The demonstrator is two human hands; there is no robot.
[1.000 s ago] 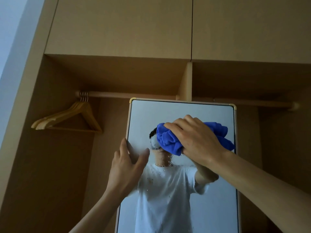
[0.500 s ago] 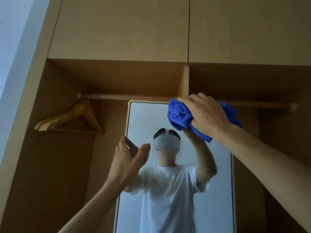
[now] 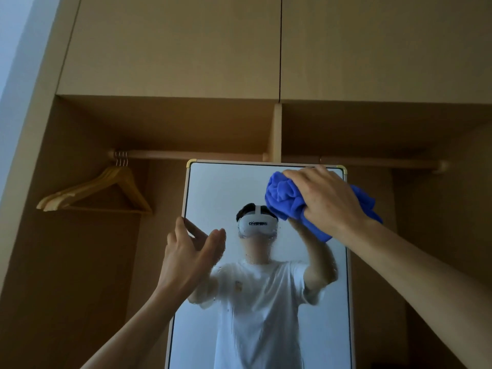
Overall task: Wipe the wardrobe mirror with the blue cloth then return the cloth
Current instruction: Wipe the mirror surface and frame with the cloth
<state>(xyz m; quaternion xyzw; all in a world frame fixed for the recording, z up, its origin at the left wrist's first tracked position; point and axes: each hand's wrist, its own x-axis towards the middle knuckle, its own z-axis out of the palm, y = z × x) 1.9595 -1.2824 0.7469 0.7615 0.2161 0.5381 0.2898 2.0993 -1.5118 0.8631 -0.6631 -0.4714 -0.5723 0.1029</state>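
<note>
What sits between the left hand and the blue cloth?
Head view: only bare mirror glass, reflecting the wearer's headset, separates the left hand from the blue cloth.

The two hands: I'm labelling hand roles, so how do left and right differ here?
The right hand grips the bunched blue cloth; the left hand holds nothing. The right hand's fingers curl, near the mirror's top right corner; the left hand's are straight, at its left edge. The right hand is higher than the left. Both reach up to the mirror.
</note>
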